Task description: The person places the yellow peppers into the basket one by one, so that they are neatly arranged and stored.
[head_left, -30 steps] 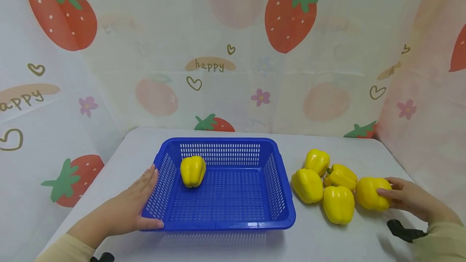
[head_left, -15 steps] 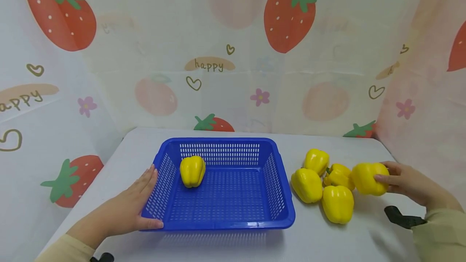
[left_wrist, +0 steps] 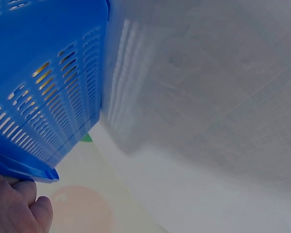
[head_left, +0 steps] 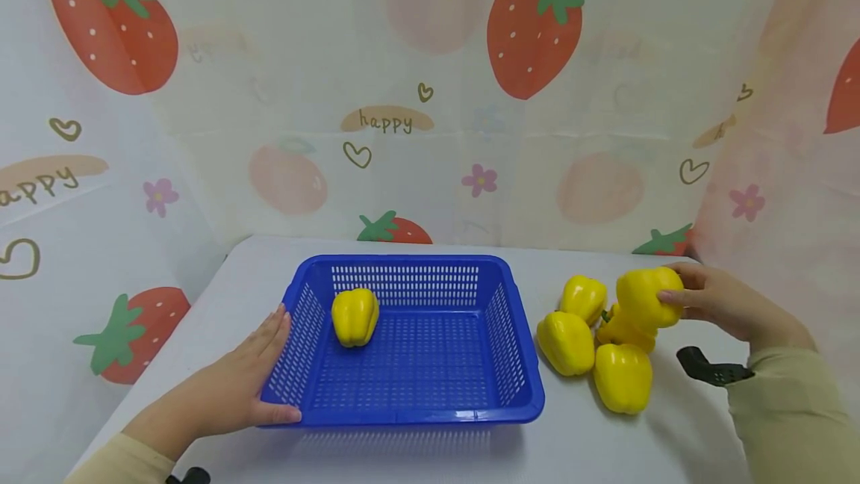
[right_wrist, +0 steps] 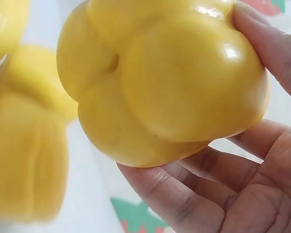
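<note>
My right hand [head_left: 728, 301] holds a yellow bell pepper [head_left: 648, 297] above the table, thumb on the near side; in the right wrist view the fingers support the lobed bell pepper [right_wrist: 184, 82] from below. Under it lies another bell pepper [head_left: 628, 333], partly hidden. Beside that one rest three more: a back bell pepper [head_left: 584, 299], a left bell pepper [head_left: 566, 343] and a front bell pepper [head_left: 622, 379]. My left hand [head_left: 235, 376] rests along the left rim of a blue plastic basket [head_left: 410, 417], its fingers straight. One bell pepper [head_left: 355, 317] lies inside, toward the left.
The white table [head_left: 578, 447] carries the basket left of centre and the loose peppers to its right. Curtains printed with strawberries [head_left: 536, 32] close off the back and both sides. A black wrist mount [head_left: 714, 367] sits under my right wrist.
My right hand has lifted the bell pepper off the table and brought it up and leftward, over the other peppers. The left hand and the basket have not moved.
</note>
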Available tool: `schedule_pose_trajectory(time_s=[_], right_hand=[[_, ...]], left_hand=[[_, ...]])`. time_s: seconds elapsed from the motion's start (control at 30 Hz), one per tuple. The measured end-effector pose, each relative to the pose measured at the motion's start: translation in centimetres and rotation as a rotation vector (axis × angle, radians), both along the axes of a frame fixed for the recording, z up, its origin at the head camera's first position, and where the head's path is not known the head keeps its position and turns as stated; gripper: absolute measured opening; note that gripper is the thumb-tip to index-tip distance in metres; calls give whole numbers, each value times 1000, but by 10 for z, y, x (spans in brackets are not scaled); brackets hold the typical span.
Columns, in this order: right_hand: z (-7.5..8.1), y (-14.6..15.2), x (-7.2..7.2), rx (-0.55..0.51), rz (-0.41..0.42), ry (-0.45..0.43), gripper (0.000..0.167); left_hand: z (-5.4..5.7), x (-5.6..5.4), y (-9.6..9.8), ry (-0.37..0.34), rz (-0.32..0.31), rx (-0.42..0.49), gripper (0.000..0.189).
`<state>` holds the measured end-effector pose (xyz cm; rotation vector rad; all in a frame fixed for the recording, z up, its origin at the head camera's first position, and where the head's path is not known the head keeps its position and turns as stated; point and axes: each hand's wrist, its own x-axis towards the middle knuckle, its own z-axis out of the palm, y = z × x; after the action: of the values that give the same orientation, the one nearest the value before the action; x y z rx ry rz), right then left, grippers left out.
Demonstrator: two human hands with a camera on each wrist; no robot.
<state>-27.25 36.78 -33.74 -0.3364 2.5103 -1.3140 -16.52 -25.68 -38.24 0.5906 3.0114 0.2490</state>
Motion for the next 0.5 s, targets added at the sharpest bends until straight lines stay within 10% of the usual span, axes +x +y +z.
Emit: schedule_pose_trajectory(time_s=[0.5], right_hand=[[30, -72, -19, -18, 132, 47, 48]], left_hand=[[-1, 0, 0, 14, -15, 1, 123]])
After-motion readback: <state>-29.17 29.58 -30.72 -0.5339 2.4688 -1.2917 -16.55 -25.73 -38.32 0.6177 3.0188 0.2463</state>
